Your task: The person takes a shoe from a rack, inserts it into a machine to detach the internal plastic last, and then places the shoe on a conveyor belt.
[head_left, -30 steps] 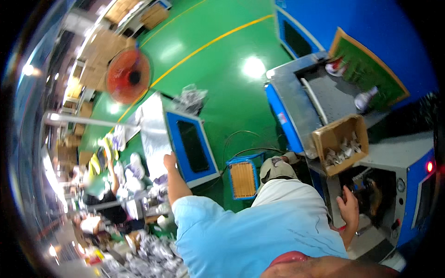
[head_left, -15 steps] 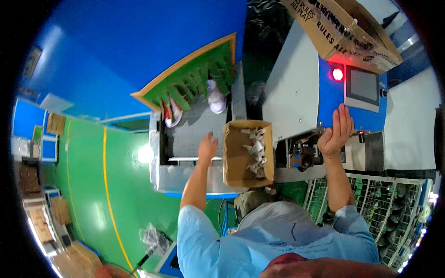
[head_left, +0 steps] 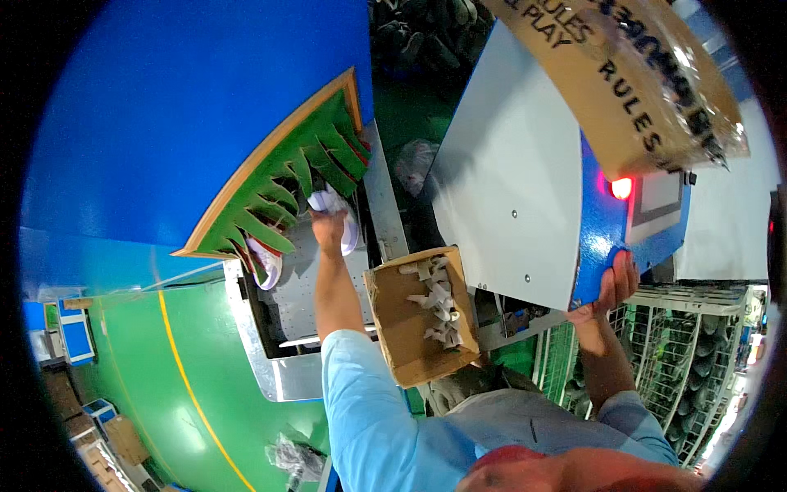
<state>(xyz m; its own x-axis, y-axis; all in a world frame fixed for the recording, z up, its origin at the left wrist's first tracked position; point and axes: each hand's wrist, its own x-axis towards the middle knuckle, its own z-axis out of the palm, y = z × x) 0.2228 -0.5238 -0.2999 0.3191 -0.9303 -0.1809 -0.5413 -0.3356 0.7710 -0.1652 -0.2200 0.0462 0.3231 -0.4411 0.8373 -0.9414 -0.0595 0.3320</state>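
Note:
My left hand (head_left: 329,230) reaches over the flat conveyor bed and is closed on a white-and-purple shoe (head_left: 351,238), just in front of the green hanging flaps (head_left: 303,168). Part of the shoe is hidden by the hand. To its left, a white shoe with red (head_left: 267,269) sticks out from under the flaps. My right hand (head_left: 615,289) rests with outstretched fingers on the lower edge of the blue machine front (head_left: 601,238). It holds nothing.
An open cardboard box (head_left: 393,353) with several white crumpled pieces stands between my arms. A larger carton (head_left: 607,90) sits atop the white machine cabinet (head_left: 508,164), by a red lamp (head_left: 621,189). Wire racks (head_left: 656,353) with dark shoe-shaped parts stand at right.
My left hand has moved forward from the bed's near part to the white-and-purple shoe and taken hold of it. The view has turned, and my right hand has slid to the panel's lower edge.

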